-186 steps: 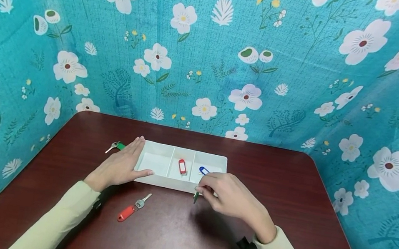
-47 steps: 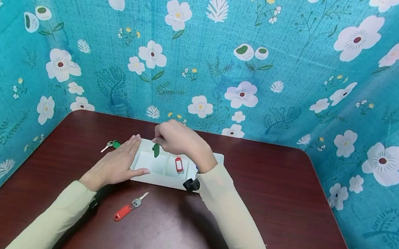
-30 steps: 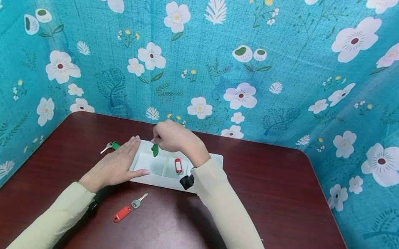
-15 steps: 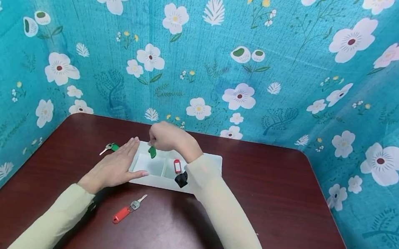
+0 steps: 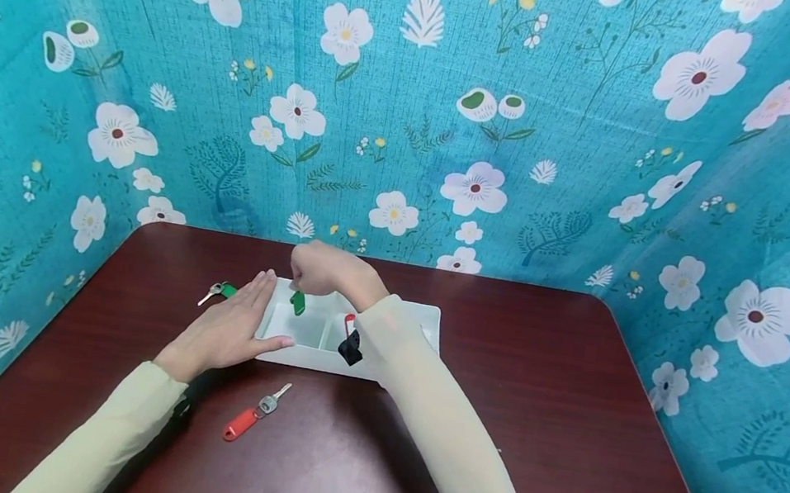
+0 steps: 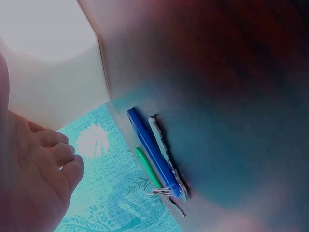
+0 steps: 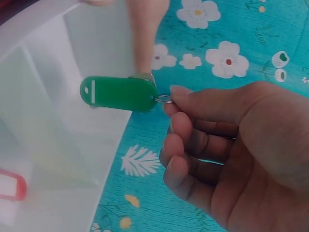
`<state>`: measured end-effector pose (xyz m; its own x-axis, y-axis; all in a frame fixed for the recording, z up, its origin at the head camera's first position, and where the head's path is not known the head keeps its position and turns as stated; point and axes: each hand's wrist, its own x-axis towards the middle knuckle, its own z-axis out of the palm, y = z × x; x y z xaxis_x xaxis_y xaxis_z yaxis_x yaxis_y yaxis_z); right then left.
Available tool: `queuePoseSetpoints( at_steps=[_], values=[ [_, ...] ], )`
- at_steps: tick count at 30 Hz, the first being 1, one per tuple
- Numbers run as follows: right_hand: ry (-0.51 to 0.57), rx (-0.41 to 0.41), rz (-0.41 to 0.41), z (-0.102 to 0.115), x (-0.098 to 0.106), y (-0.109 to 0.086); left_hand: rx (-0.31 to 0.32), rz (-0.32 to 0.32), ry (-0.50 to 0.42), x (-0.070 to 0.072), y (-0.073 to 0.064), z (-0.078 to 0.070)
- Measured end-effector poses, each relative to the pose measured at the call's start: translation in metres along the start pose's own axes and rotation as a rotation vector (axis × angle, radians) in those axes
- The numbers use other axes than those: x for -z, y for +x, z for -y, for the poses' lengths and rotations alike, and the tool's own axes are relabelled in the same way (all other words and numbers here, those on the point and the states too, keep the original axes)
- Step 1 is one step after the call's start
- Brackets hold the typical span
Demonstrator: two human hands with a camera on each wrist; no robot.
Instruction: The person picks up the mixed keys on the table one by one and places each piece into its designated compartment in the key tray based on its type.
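Ahead of you hangs blue cloth [image 5: 391, 163] printed with white flowers (yellow buds and pale feathery leaves too), behind your dark reddish-brown table [image 5: 572, 378].

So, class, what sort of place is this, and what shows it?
Probably a screened-off tabletop workspace: a dark brown table, teal flowered cloth behind it and along both sides, and a white divided tray on top. The wider room isn't visible.
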<state>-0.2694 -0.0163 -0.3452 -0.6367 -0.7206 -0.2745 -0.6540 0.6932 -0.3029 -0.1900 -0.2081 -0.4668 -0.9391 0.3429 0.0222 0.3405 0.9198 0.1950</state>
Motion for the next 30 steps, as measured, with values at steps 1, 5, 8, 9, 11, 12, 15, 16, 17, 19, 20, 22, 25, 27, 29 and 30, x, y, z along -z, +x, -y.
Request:
queuePoseSetpoints(
  at_steps=[1,5,8,9,11,12,15,16,17,19,20,22,25,27,29,30],
  values=[
    [-0.002,-0.001,0.003,-0.001,-0.001,0.002,0.000,0.002,0.002,0.000,0.000,0.000],
    [-0.013,-0.005,0.015,-0.005,-0.004,0.008,-0.002,-0.001,0.002,0.001,0.001,0.000],
    [-0.034,-0.005,0.016,-0.007,-0.005,0.012,-0.004,-0.004,-0.001,0.000,0.003,0.000],
    [-0.039,-0.007,0.018,-0.008,-0.006,0.013,-0.004,-0.003,-0.003,0.000,0.003,0.000],
    [-0.045,-0.007,0.017,-0.009,-0.006,0.015,-0.003,0.003,-0.007,0.000,0.003,0.000],
    [-0.043,-0.008,0.016,-0.009,-0.007,0.015,0.000,0.005,-0.006,0.000,0.003,0.000],
    [-0.033,-0.019,0.018,-0.009,-0.008,0.017,0.006,0.009,-0.009,0.000,0.002,0.000],
    [-0.032,-0.022,0.017,-0.008,-0.008,0.018,0.007,0.009,-0.008,0.000,0.002,0.000],
    [-0.033,-0.028,0.016,-0.007,-0.008,0.018,0.008,0.009,-0.007,0.000,0.002,0.001],
    [-0.031,-0.044,0.027,-0.006,-0.009,0.020,0.006,0.005,-0.007,0.000,0.002,0.001],
    [-0.030,-0.053,0.032,-0.005,-0.010,0.021,0.005,0.004,-0.008,0.000,0.001,0.002],
    [-0.017,-0.068,0.049,-0.005,-0.012,0.023,0.004,0.001,-0.014,-0.001,0.001,0.002],
    [0.006,-0.087,0.080,-0.005,-0.014,0.027,0.004,-0.001,-0.024,-0.002,0.000,0.001],
    [0.007,-0.083,0.096,-0.005,-0.015,0.029,0.003,-0.001,-0.028,-0.002,0.000,0.001],
    [0.008,-0.077,0.102,-0.005,-0.016,0.031,0.004,-0.002,-0.024,-0.002,0.001,0.000],
    [0.007,-0.075,0.102,-0.004,-0.016,0.031,0.004,-0.003,-0.024,-0.001,0.001,0.000]
  ],
)
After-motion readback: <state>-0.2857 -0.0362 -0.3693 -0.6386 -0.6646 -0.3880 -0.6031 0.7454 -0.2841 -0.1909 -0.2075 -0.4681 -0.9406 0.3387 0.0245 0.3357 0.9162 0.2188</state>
